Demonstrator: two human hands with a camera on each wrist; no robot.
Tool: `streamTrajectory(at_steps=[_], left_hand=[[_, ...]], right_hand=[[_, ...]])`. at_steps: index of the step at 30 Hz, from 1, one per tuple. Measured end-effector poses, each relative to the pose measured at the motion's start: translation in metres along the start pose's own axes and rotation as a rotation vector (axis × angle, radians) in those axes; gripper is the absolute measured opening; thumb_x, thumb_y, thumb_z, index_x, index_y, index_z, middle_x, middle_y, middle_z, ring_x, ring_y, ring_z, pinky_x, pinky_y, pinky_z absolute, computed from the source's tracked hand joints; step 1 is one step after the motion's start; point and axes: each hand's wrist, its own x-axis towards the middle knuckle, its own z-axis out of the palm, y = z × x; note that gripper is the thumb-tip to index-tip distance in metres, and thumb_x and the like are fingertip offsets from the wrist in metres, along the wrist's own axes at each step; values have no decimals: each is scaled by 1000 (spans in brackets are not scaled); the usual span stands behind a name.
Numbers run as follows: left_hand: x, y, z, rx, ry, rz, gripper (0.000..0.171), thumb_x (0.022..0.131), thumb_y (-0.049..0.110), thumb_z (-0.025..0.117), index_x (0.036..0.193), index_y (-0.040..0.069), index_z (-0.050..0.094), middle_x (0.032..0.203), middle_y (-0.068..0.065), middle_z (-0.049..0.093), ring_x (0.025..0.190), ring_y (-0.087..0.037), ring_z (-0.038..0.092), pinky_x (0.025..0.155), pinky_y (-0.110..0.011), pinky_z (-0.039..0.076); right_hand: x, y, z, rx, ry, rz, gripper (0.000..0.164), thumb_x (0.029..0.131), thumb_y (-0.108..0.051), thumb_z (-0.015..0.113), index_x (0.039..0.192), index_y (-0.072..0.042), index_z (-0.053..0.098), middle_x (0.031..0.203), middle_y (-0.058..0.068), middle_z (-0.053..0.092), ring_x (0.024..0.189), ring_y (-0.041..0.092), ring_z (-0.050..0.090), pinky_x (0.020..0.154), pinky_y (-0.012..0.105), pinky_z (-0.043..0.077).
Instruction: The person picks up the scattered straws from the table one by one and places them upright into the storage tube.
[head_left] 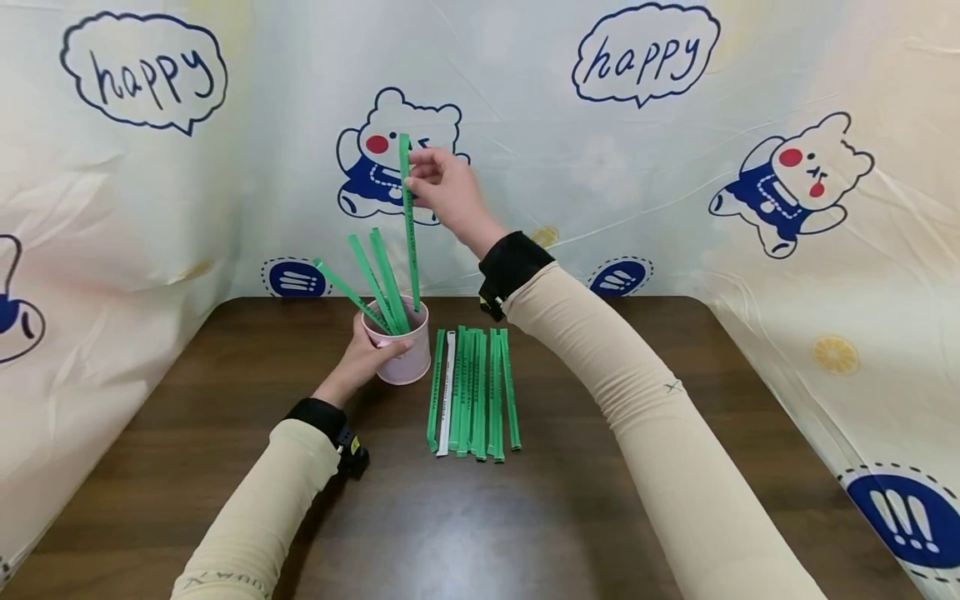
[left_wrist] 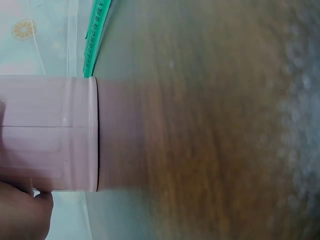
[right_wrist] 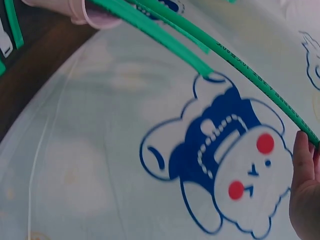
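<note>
In the head view my right hand (head_left: 450, 187) pinches the upper part of a green wrapped straw (head_left: 411, 237). The straw hangs nearly upright, its lower end at the back right of the mouth of a small pink bucket (head_left: 408, 365). My left hand (head_left: 362, 358) grips that bucket from the left, thumb across its front. Several green wrapped straws (head_left: 386, 279) lean out of it to the left. The right wrist view shows the held straw (right_wrist: 265, 87) running down from the right hand (right_wrist: 304, 185). The left wrist view has the bucket's side (left_wrist: 45, 135) and part of the left hand (left_wrist: 25, 212).
Right of the bucket, several green wrapped straws (head_left: 480, 392) lie side by side on the brown wooden table (head_left: 480, 533), with a white one (head_left: 446, 396) among them. A printed cloth (head_left: 517, 75) hangs behind the table and along its sides.
</note>
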Motion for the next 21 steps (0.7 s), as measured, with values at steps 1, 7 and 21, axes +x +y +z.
streamTrajectory(at_steps=[1, 7, 21], left_hand=[[-1, 0, 0, -4, 0, -3, 107, 93, 30, 68, 160, 14, -15, 165, -23, 11, 150, -42, 21, 126, -65, 21], [0, -2, -2, -5, -5, -15, 108, 93, 31, 67, 160, 14, -15, 165, -23, 10, 151, -42, 20, 126, -66, 18], [0, 5, -2, -42, -21, -44, 107, 92, 28, 66, 159, 11, -16, 166, -23, 3, 152, -44, 15, 126, -68, 17]], right_hand=[[-1, 2, 4, -2, -5, 1, 34, 101, -4, 60, 134, 2, 59, 113, 15, 64, 98, 16, 63, 95, 34, 61], [-4, 16, 22, -2, -19, 6, 33, 101, -4, 60, 133, 3, 59, 115, 19, 64, 100, 22, 65, 95, 38, 60], [-15, 54, 40, -28, -68, 60, 34, 101, -3, 60, 134, 2, 59, 115, 20, 64, 108, 31, 66, 89, 32, 62]])
